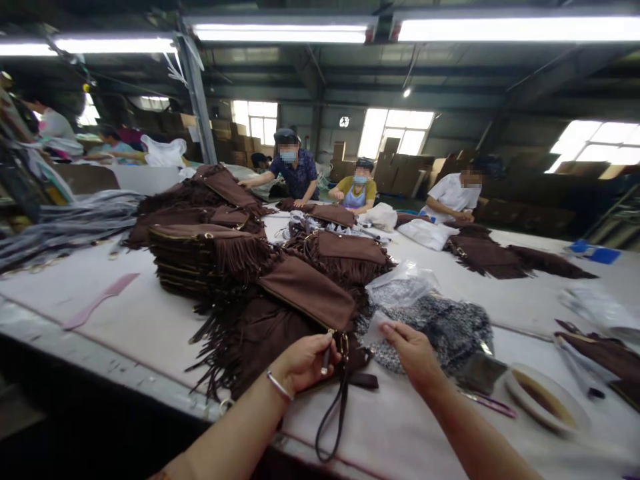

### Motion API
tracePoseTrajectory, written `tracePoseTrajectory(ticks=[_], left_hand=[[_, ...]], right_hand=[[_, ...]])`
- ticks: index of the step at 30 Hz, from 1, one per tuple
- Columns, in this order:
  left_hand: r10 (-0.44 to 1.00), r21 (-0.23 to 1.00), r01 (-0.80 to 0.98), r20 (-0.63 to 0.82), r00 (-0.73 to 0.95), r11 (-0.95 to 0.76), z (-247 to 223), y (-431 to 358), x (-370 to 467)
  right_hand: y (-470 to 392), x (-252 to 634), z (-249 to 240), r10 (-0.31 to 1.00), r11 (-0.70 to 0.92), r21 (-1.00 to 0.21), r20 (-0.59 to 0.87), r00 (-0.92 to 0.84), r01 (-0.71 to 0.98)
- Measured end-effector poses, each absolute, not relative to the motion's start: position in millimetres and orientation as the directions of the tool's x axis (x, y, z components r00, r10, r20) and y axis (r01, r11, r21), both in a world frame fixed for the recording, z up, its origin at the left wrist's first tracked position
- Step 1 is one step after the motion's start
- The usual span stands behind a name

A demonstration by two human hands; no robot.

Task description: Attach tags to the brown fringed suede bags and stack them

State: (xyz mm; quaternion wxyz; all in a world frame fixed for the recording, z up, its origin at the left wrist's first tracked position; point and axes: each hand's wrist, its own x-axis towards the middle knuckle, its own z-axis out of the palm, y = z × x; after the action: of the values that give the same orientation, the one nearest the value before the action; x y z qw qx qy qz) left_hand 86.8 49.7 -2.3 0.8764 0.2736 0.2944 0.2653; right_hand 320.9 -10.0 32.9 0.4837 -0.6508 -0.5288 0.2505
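Note:
A brown fringed bag [310, 290] lies in front of me, its zipper edge toward my hands. My left hand [306, 363], with a bracelet at the wrist, pinches the zipper pull [327, 359] at the bag's near corner. Beside it a gold clasp [345, 345] joins a dark wrist strap [334, 433] that hangs toward the table's front edge. A small whitish, translucent piece [374, 328], paper or plastic, is pinched between the thumb and fingers of my right hand [413, 350]. Speckled black-and-white material [440, 327] lies just behind that hand.
Stacked brown bags [183, 257] stand left of centre, near a pink strip [103, 301] and grey straps [65, 223]. To the right are a tape roll [547, 400] and a pink-handled tool [490, 404]. Several co-workers work across the white table [165, 353].

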Motion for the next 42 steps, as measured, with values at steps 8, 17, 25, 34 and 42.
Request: tracePoseTrajectory(ticks=[8, 17, 25, 34, 42], left_hand=[[0.566, 0.588, -0.322, -0.291, 0.772, 0.742, -4, 42, 86], [0.723, 0.826, -0.248, -0.25, 0.644, 0.506, -18, 27, 95], [0.705, 0.603, -0.439, -0.316, 0.635, 0.666, 2, 36, 87], [0.792, 0.574, -0.561, -0.309, 0.527, 0.597, 11, 34, 119], [0.801, 0.607, -0.54, -0.317, 0.508, 0.583, 1, 31, 115]], right_hand=[[-25, 267, 0, 0.928, -0.079, -0.951, 0.04, 0.37, 0.3], [-29, 250, 0, 0.982, -0.073, -0.991, -0.052, 0.182, 0.11], [-42, 266, -2, 0.957, -0.123, -0.87, 0.024, 0.29, 0.478], [-59, 251, -3, 0.969, -0.119, -0.823, 0.026, 0.247, 0.555], [-59, 252, -4, 0.959, -0.196, -0.88, -0.08, 0.273, 0.433]])
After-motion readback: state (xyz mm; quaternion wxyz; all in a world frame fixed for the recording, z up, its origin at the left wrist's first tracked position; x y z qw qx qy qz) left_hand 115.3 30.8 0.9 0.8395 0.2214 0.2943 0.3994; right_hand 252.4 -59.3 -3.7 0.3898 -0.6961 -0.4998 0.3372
